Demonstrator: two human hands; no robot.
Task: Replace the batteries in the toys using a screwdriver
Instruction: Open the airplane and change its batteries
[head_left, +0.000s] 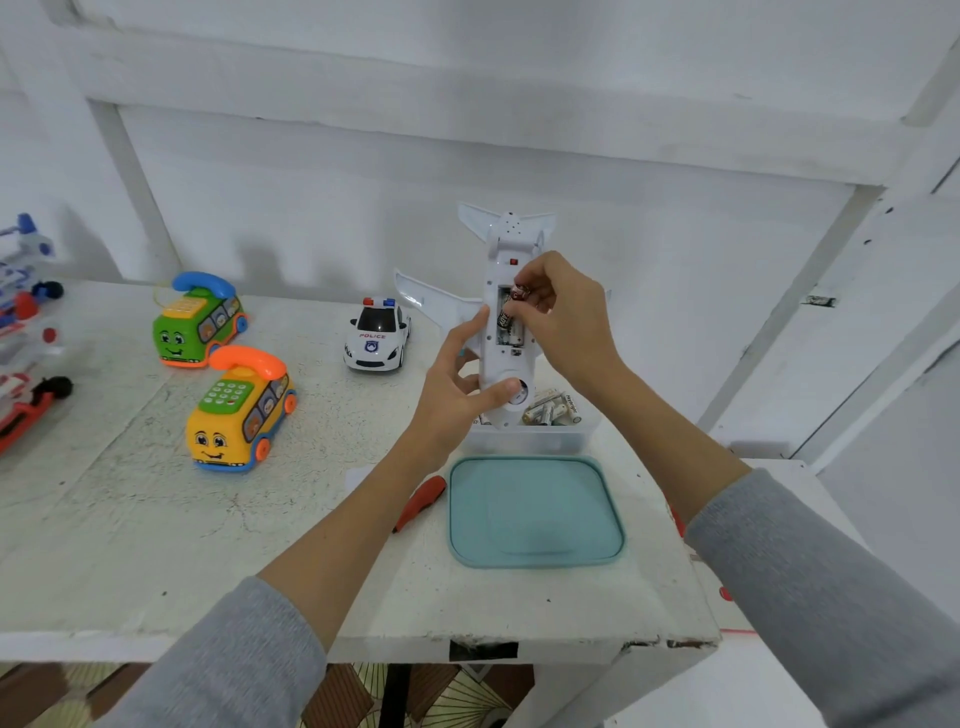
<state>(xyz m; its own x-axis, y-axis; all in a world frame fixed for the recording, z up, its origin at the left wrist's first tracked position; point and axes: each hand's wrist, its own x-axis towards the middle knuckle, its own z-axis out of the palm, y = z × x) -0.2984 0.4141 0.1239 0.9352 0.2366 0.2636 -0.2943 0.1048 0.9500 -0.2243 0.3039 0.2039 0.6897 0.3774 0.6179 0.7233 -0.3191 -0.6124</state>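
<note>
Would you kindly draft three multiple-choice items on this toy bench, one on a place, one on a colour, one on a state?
1. The screwdriver lies:
A. left of the teal lid
B. on the lid
C. in the battery tub

2. The handset on the yellow bus phone is:
A. blue
B. orange
C. green

3. The plane's battery bay is:
A. screwed shut
B. open
C. taped

Key: 1 A, it rests on the table beside the lid's left edge. 2 B, the orange handset sits on top. 3 B, cells show while the right hand pinches a battery and the left hand holds the plane.
</note>
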